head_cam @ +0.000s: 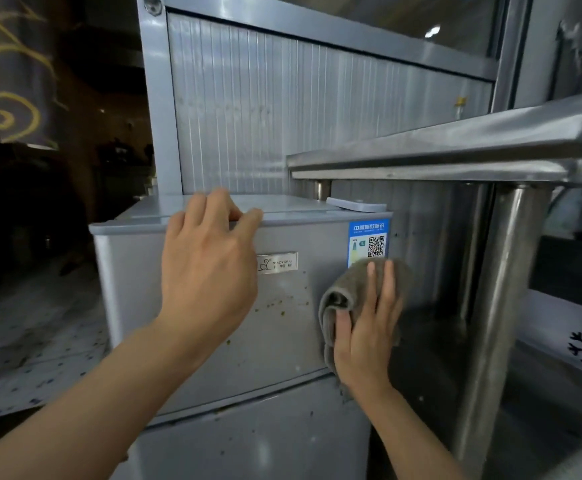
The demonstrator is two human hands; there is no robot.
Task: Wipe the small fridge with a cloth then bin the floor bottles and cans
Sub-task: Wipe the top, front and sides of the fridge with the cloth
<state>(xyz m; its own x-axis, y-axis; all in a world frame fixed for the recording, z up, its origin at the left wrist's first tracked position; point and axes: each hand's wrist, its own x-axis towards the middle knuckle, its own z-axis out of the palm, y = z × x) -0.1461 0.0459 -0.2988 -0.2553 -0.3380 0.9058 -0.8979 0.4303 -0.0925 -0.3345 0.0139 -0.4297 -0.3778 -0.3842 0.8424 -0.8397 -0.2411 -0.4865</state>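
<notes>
The right hand (369, 327) and grey cloth (345, 299) cover the blue energy label's (367, 242) lower edge. The fridge's (282, 323) lower door runs off the bottom edge. The room at left is too dark to make out.

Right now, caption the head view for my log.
Right hand presses grey cloth on speckled fridge door; left hand grips its top edge.
</notes>
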